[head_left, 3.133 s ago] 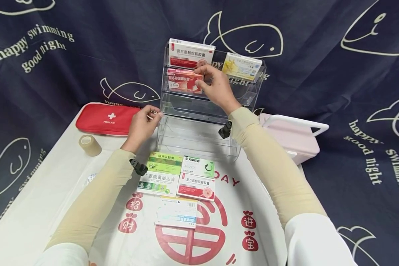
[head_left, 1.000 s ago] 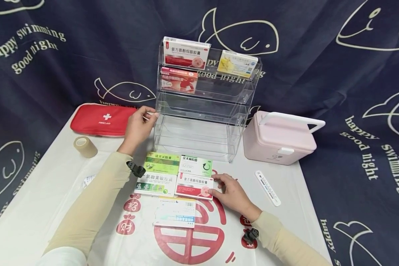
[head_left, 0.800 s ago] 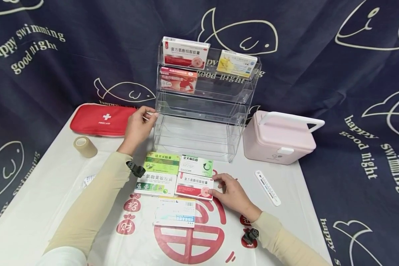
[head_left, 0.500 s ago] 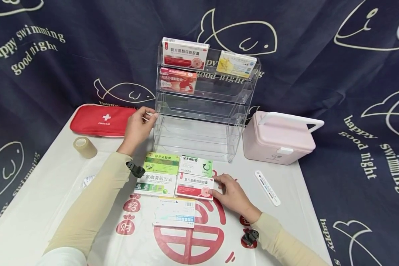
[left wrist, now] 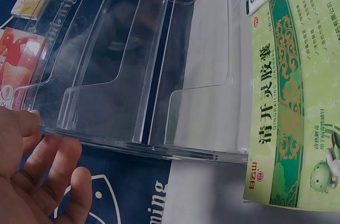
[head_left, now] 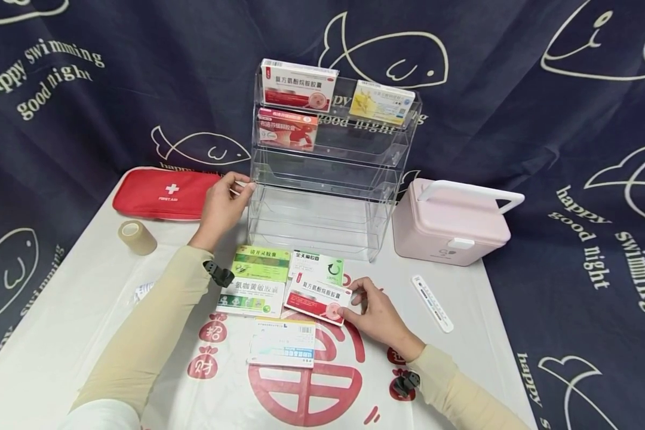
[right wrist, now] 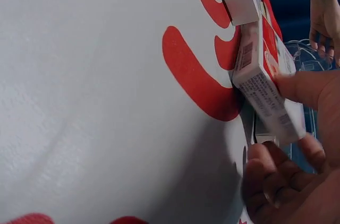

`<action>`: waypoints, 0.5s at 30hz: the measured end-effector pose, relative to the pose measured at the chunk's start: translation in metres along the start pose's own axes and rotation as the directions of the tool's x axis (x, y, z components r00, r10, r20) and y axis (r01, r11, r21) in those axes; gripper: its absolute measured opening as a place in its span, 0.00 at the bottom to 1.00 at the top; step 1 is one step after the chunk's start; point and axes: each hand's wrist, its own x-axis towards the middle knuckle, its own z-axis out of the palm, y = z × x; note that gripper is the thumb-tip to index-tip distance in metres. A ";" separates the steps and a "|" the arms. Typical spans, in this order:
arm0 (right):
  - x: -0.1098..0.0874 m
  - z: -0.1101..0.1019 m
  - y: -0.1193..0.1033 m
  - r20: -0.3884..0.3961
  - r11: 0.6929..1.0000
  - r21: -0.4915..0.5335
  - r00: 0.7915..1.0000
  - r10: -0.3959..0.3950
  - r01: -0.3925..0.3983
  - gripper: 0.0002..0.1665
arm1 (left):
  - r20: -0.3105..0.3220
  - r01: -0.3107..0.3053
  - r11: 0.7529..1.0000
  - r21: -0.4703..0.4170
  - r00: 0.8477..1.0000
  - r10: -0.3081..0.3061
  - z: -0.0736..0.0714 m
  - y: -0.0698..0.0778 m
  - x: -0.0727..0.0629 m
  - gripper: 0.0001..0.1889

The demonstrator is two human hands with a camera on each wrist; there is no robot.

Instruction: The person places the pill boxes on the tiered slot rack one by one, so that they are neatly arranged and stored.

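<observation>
In the head view my right hand (head_left: 380,315) pinches the right end of a red-and-white medicine box (head_left: 318,297), thumb at its front and fingers at the back edge. That box is turned askew, its right end lifted in the right wrist view. My left hand (head_left: 224,204) grips the left side edge of a clear acrylic display rack (head_left: 317,217). Upper tiers of the rack hold another red-and-white box (head_left: 299,88), a yellow-and-white box (head_left: 383,103) and a red box (head_left: 287,129). Beside the pinched box lie a light-green box (head_left: 261,263), a white-and-green box (head_left: 314,266) and a white box with green pictures (head_left: 252,296).
A white-and-blue box (head_left: 282,343) lies nearest me. Left stand a red first-aid pouch (head_left: 163,197) and a tan bandage roll (head_left: 138,237). To the right are a pale pink case (head_left: 451,227) with a white handle and a white thermometer-like strip (head_left: 432,303). A dark curtain hangs behind.
My right hand came down from the rack's red box to the red-and-white box on the table, which has now turned clockwise and lifted at its right end. My left hand stays at the rack.
</observation>
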 end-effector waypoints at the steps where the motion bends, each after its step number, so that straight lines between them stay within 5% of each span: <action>1: 0.000 0.000 0.000 -0.008 1.000 0.013 1.000 -0.003 0.003 0.24 | 0.001 0.002 1.000 0.000 1.000 -0.002 0.000 0.000 0.000 0.13; 15: 0.001 0.001 -0.002 -0.111 0.971 0.109 0.973 -0.200 0.212 0.29 | 0.008 0.007 1.000 0.002 1.000 -0.007 0.000 0.001 -0.001 0.14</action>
